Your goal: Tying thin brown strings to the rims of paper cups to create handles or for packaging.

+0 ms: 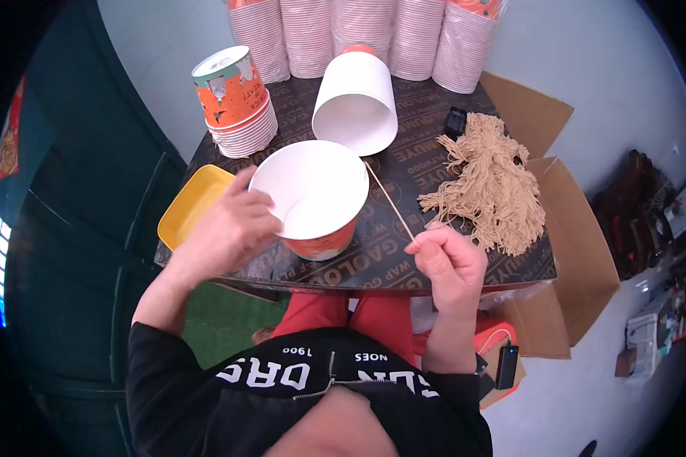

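Observation:
A paper bucket [318, 245], white inside and orange outside, stands upright near the front edge of the table. My right hand [450, 266], to its right, pinches one end of a thin tan cord [391, 204]. The cord runs taut up to the bucket's right rim; how it is fixed there is too small to tell. My left hand [232, 225] is at the bucket's left rim, its fingers loosely bent and apart, slightly blurred, with nothing visible in them. It partly covers a yellow tray [193, 199].
Behind lies a white-sided bucket [356, 95] on its side. A stack of upturned orange buckets [232, 95] stands back left. A bundle of tan cords [492, 186] lies right, beside a small black object [455, 122]. Wrapped bucket stacks [362, 27] line the back; an open cardboard box [579, 251] flanks the table.

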Demonstrator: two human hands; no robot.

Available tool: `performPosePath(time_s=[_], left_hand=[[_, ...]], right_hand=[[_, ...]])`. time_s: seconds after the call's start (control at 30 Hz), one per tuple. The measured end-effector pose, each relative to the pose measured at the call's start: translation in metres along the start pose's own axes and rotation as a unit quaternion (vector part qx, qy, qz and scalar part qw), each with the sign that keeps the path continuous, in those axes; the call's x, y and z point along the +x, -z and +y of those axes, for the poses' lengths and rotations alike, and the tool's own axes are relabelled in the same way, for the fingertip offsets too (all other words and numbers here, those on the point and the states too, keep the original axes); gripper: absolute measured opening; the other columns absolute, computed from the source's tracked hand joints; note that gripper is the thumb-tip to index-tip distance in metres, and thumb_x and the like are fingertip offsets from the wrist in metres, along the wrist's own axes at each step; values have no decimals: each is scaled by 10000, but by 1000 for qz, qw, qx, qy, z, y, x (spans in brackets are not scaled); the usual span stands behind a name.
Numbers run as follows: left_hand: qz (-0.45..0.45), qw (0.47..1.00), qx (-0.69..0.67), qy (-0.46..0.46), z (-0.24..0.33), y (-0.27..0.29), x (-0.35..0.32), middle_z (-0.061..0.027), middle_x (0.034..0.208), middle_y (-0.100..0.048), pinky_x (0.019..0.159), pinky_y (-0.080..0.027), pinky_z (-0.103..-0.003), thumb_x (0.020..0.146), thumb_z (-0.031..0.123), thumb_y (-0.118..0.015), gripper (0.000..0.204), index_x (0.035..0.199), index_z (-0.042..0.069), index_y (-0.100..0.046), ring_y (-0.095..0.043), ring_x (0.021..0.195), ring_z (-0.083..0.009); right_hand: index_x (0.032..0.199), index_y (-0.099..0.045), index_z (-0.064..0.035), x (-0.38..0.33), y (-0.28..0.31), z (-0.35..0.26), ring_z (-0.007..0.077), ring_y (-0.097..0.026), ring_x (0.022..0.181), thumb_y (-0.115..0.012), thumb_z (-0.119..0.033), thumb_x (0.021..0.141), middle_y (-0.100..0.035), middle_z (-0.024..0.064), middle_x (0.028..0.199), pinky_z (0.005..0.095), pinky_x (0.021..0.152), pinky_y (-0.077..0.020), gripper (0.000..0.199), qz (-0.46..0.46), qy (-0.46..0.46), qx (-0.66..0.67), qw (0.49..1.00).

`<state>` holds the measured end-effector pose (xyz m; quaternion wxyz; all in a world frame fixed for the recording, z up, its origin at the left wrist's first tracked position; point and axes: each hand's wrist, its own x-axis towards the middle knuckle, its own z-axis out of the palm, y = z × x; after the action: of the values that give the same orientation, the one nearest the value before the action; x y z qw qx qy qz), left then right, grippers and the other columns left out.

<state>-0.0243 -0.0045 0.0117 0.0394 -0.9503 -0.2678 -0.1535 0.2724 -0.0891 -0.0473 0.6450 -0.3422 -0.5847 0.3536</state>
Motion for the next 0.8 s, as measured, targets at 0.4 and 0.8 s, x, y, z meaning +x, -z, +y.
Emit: performPosePath(time_s=[0.4,0.8], left_hand=[[95,994,59,1,58,-74,74,-85,604,-575,584,-486,-398,775,176,-612,165,789,34,-530,-621,596,-273],[62,967,-88,-230,64,-53,26,-267,1257,-548,1009,-475,-447,818,87,-638,408,1198,-59,-605,-563,1191,-350]], right_hand=[[783,-664,-35,17,-42,-8,326,-563,1122,-728,-45,743,-580,200,1201,419,968,-407,76,-113,235,-99,960],[1038,-662,46,34,-38,2,220,-644,898,-616,-243,970,-635,160,1084,312,819,-513,300,-134,197,25,971]])
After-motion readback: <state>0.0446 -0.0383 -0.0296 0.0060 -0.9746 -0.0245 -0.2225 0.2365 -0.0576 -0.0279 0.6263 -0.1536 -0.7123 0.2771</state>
